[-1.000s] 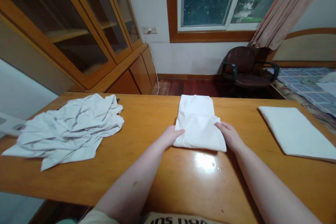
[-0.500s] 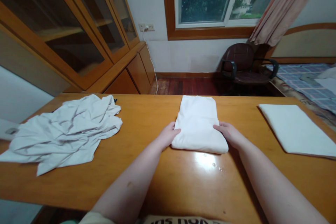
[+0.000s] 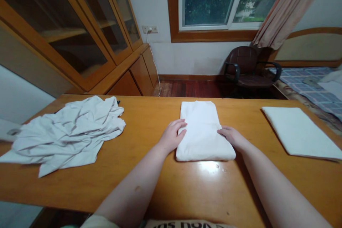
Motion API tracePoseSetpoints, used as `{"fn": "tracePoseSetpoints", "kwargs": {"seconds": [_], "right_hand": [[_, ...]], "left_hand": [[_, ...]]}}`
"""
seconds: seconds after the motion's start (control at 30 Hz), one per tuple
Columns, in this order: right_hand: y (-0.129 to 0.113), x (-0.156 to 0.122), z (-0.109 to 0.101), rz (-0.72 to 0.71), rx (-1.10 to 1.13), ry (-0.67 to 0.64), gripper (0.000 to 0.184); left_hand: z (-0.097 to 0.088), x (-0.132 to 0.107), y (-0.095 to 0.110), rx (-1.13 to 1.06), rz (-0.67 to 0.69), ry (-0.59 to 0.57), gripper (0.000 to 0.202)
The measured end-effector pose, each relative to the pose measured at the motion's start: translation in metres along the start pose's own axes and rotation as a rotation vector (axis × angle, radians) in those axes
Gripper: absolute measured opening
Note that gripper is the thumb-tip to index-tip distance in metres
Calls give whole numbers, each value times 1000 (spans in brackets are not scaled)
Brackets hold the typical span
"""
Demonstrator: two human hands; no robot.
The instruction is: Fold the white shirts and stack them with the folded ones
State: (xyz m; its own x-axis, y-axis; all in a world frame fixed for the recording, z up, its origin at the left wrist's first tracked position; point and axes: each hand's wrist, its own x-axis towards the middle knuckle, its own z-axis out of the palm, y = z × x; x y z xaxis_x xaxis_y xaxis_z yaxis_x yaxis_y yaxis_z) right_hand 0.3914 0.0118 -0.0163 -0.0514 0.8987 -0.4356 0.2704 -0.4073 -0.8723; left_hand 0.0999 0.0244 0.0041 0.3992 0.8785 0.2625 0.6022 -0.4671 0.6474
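A folded white cloth lies on the wooden table right in front of me, its thick rounded fold facing me. My left hand rests over its left edge, fingers and thumb apart on the top surface. At the opposite edge my right hand grips the cloth, thumb on top and the other fingers mostly hidden at the side. Off to the left a crumpled white cloth is heaped loosely. A second folded white cloth, flat and neat, lies on the right.
The wooden table spans the view. Behind it stand a glass-doored cabinet on the left and a dark office chair on the right. A bed is at the far right. A small dark object shows behind the crumpled cloth.
My left hand has shifted from gripping the left edge to lying over the top of the cloth. The folded cloth has slid slightly towards me. My right hand stays at its edge.
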Motion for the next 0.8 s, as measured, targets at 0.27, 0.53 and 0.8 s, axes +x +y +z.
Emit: {"fn": "tracePoseSetpoints", "kwargs": {"seconds": [0.27, 0.53, 0.8], "right_hand": [[-8, -5, 3, 7, -28, 52, 25], [0, -1, 4, 1, -69, 110, 28], [-6, -5, 4, 48, -100, 101, 17]], "left_hand": [[3, -3, 6, 146, 20, -527, 54], [7, 0, -3, 72, 31, -547, 56], [7, -1, -1, 70, 42, -502, 61]]}}
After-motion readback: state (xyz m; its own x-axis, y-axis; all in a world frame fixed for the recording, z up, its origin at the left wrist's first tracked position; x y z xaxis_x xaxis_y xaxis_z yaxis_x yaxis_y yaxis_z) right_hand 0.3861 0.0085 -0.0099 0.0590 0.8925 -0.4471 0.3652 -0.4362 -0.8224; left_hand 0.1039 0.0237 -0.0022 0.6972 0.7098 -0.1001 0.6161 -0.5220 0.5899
